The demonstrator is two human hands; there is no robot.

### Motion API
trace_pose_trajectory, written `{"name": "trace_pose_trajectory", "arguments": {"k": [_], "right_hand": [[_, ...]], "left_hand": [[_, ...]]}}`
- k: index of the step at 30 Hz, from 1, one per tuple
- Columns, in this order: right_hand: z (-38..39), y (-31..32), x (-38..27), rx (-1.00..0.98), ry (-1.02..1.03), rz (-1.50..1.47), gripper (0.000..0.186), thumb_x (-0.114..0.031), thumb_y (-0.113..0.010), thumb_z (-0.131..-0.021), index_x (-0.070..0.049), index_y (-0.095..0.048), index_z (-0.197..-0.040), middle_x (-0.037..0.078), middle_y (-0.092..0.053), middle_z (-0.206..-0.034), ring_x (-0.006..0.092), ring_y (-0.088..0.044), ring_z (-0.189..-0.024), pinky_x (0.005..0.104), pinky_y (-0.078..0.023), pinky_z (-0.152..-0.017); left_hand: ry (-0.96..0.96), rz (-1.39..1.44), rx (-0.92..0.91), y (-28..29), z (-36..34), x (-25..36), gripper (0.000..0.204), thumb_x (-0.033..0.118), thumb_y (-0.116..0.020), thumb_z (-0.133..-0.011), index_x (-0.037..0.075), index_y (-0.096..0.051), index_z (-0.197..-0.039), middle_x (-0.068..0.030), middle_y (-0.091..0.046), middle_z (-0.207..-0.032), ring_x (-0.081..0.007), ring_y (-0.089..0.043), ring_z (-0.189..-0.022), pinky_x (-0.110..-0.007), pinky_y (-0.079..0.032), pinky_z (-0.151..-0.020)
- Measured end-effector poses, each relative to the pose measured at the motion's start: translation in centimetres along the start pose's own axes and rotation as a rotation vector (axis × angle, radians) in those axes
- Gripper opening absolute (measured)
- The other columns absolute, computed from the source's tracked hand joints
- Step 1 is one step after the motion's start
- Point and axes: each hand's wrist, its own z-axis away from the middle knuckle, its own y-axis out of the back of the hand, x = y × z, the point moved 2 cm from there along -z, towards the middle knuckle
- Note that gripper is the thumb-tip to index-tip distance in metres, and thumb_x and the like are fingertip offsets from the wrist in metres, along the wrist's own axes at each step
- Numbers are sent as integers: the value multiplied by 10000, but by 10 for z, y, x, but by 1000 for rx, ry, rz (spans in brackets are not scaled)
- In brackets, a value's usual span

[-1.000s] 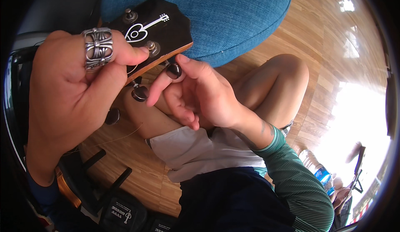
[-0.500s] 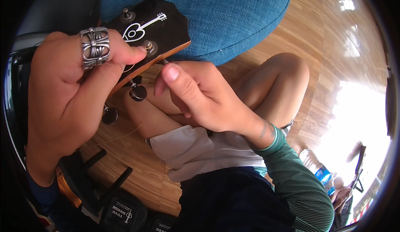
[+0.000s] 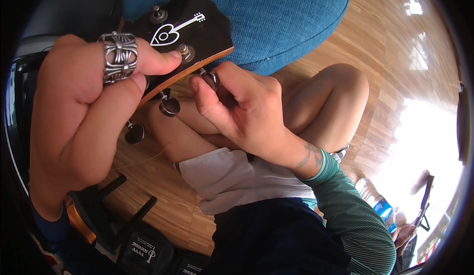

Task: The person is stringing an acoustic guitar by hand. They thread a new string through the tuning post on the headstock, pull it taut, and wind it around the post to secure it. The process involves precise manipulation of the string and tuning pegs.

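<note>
A black guitar headstock [image 3: 207,35] with wooden edge and white guitar emblem lies at upper left. My left hand [image 3: 81,109], wearing a wide silver ring [image 3: 120,56], is closed round it, a fingertip pressed against a metal tuning post [image 3: 184,50]. My right hand [image 3: 247,109] curls at a dark tuning knob [image 3: 212,80] under the headstock's right edge, thumb and finger around it. Two more knobs [image 3: 169,106] stick out further down that edge. A thin string [image 3: 148,159] trails below my left hand.
A round blue cushion [image 3: 276,13] sits beyond the headstock. My bent legs [image 3: 340,97] are below, over wooden floor [image 3: 375,57]. Black stands [image 3: 108,188] and black cases with white print [image 3: 143,253] are at lower left. A plastic bottle [image 3: 375,201] stands at right.
My right hand's fingers have shifted round the knob, the thumb drawing back from over the knuckles to its side. The headstock and my left hand have moved slightly.
</note>
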Motion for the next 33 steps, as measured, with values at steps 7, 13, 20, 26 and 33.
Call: {"name": "trace_pose_trajectory", "arguments": {"k": [7,13,20,26,33], "right_hand": [[-5,1,-1,-31,-78,-135,306,-203,-703,-895,-34,-543,-697,80,-521,-513,236,-520,-419,329,-416,-418],[-3,1,2,-96,-186,-365,476,-375,-527,-1008,-23,-540,-687,48,-471,-479,168,-472,-407,309,-408,-416],[3,-17,-9,-484,-664,-1304,568,-443,-327,-1077,-11,-601,-828,3,-499,-528,75,-439,-438,225,-326,-420],[-2,4,-2,-19,9,47,262,-150,-725,-904,-8,-573,-745,47,-535,-561,120,-509,-456,271,-385,-435],[-3,6,-1,-84,-37,-19,328,-301,-664,-939,-44,-590,-749,81,-511,-518,251,-541,-443,336,-400,-411]], "left_hand": [[-235,-163,31,-2,-4,-3,375,-148,-466,-800,-58,-681,-1093,-67,-590,-593,-61,-448,-448,-225,-299,-446],[-249,-166,79,-4,-4,-5,320,-128,-469,-845,-76,-674,-1085,-96,-597,-595,-76,-483,-446,-245,-329,-435],[-114,-225,70,6,18,11,278,-85,-464,-884,-64,-678,-1061,-139,-677,-718,-109,-538,-483,-250,-369,-460],[-231,-169,115,-4,-5,-10,281,-76,-467,-888,-30,-690,-1052,-129,-701,-760,-93,-533,-485,-234,-353,-462],[-179,-164,69,0,-3,0,314,-117,-454,-859,-24,-698,-1035,-118,-697,-737,-92,-560,-511,-231,-364,-476]]}}
